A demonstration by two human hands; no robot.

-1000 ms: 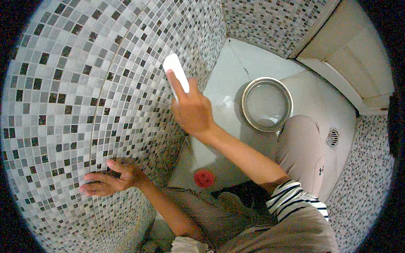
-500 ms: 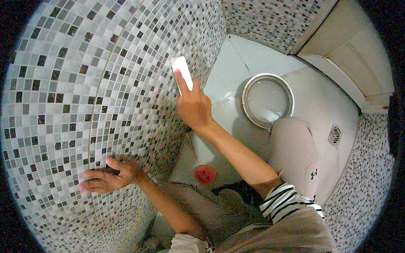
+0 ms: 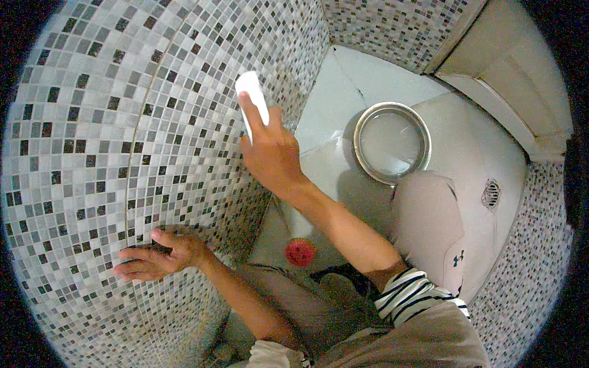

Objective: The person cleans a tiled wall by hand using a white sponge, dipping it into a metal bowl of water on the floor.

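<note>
My right hand [image 3: 273, 153] grips a white oblong block [image 3: 250, 84] with a rounded end, holding it against the mosaic-tiled wall [image 3: 92, 129]. The forefinger stretches along its back. Glare washes out its surface, and its underside is hidden, so I cannot tell whether it is a brush or a sponge. Lower on the same wall, my left hand [image 3: 162, 254] rests with its fingers stretched out and thumb apart, holding nothing.
A round metal basin [image 3: 362, 162] with cloudy water stands on the pale floor by my knee. A small red round thing [image 3: 300, 252] lies between my arms. A floor drain [image 3: 491, 195] is at the right, and a beige door [image 3: 512, 80] at the far right.
My right hand and the white block have slid a little up and left along the wall. The left hand stays in nearly the same place.
</note>
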